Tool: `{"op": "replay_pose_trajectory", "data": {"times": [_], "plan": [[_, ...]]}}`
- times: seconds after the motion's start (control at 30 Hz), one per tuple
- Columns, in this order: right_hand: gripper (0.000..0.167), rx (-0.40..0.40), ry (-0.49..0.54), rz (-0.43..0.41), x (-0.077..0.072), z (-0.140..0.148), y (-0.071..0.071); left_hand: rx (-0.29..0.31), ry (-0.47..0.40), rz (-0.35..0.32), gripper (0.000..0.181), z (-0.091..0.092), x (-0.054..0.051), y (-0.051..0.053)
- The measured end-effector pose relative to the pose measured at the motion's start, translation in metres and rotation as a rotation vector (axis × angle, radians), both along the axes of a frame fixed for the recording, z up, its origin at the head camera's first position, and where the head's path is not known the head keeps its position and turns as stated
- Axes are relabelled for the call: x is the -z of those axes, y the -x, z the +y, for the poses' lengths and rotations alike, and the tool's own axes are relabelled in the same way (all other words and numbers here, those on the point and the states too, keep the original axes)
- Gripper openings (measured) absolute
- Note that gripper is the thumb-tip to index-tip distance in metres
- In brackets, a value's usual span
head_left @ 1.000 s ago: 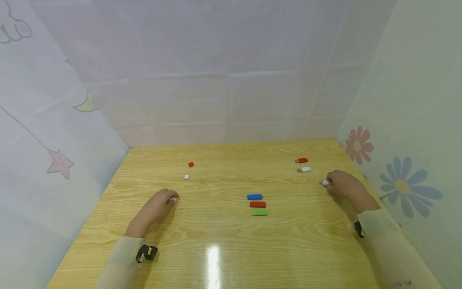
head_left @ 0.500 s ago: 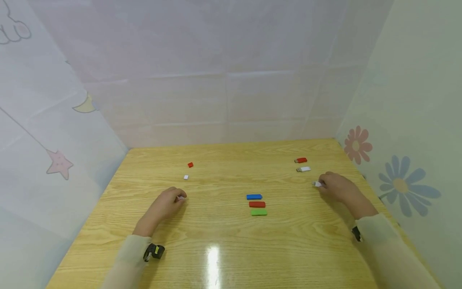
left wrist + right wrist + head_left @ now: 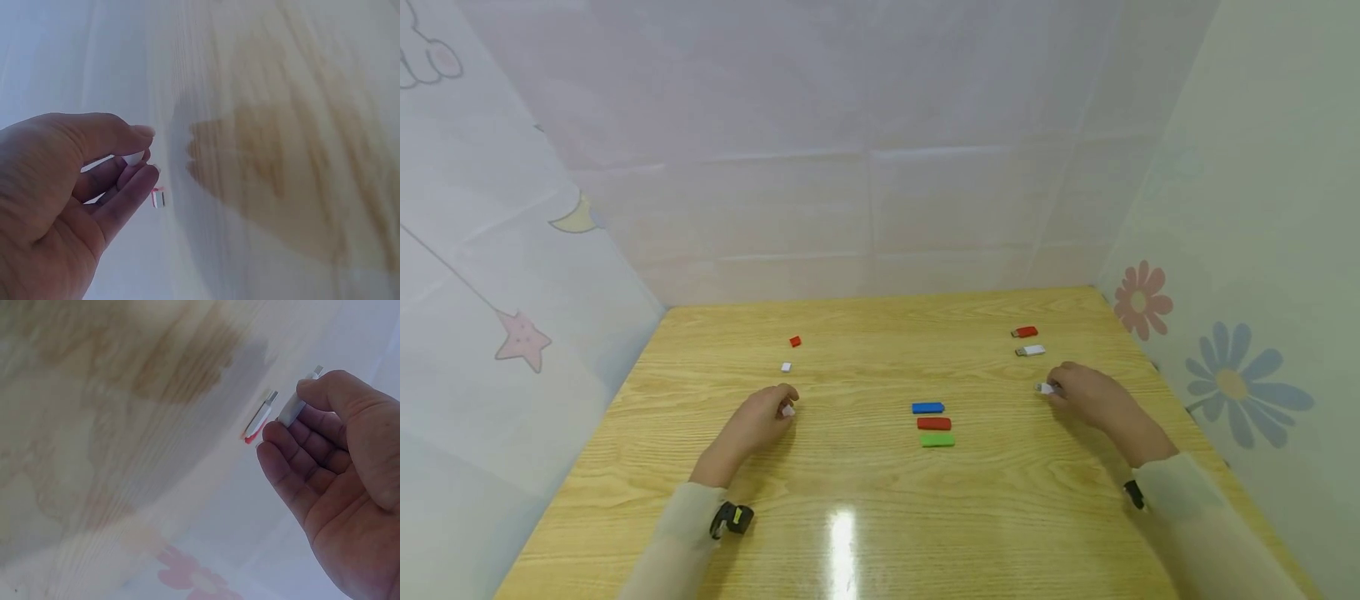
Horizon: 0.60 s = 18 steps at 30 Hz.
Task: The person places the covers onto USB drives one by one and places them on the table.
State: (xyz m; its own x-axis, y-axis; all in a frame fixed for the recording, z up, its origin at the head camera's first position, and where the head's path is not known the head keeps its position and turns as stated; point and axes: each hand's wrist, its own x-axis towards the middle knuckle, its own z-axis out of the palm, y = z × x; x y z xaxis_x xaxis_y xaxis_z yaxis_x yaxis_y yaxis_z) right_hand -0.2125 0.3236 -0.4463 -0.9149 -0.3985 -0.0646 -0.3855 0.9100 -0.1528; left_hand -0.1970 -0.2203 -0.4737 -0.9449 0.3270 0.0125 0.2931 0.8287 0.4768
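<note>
My left hand (image 3: pixel 758 423) pinches a small white cap (image 3: pixel 133 159) between thumb and fingers, above the left half of the table. On the right, my right hand (image 3: pixel 1092 400) grips a white USB stick (image 3: pixel 292 407) whose metal plug points left in the head view. Between the hands lie a blue stick (image 3: pixel 928 408), a red stick (image 3: pixel 934 423) and a green stick (image 3: pixel 937 440), shaped like capped USB sticks. Beyond my left hand are a red cap (image 3: pixel 795 342) and a white cap (image 3: pixel 786 367). An uncapped red USB stick (image 3: pixel 1026 332) and another white one lie beyond the right hand.
The wooden table (image 3: pixel 865 492) meets a pale sheet wall (image 3: pixel 880 208) at its far edge. Patterned sheets stand along its left and right sides. A bright light reflection shows near the front. Each wrist carries a black camera (image 3: pixel 732 518).
Both hands have moved inward, the left to the right with the white cap and the right to the left with the white USB stick. The things on the table lie as before.
</note>
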Motion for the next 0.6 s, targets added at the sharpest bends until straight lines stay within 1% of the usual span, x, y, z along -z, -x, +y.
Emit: {"op": "replay_pose_trajectory", "data": {"times": [0.1, 0.2, 0.33, 0.43, 0.6], "plan": [[0.012, -0.001, 0.008, -0.003, -0.002, -0.006, -0.003, -0.009, -0.001, 0.003, 0.019, 0.004, -0.001, 0.000], [0.010, -0.016, 0.021, 0.010, -0.002, -0.010, -0.004, 0.005, 0.006, 0.027, 0.015, 0.009, -0.001, 0.000], [0.011, -0.035, 0.035, 0.034, 0.000, -0.014, -0.006, 0.016, 0.011, 0.059, 0.015, 0.015, -0.002, 0.000], [0.011, -0.047, 0.045, 0.034, 0.000, -0.019, -0.008, 0.023, -0.001, 0.075, 0.015, 0.020, -0.003, 0.000], [0.010, -0.095, 0.035, 0.056, 0.000, -0.032, -0.011, 0.046, -0.040, 0.053, 0.017, 0.030, -0.004, 0.000]]}}
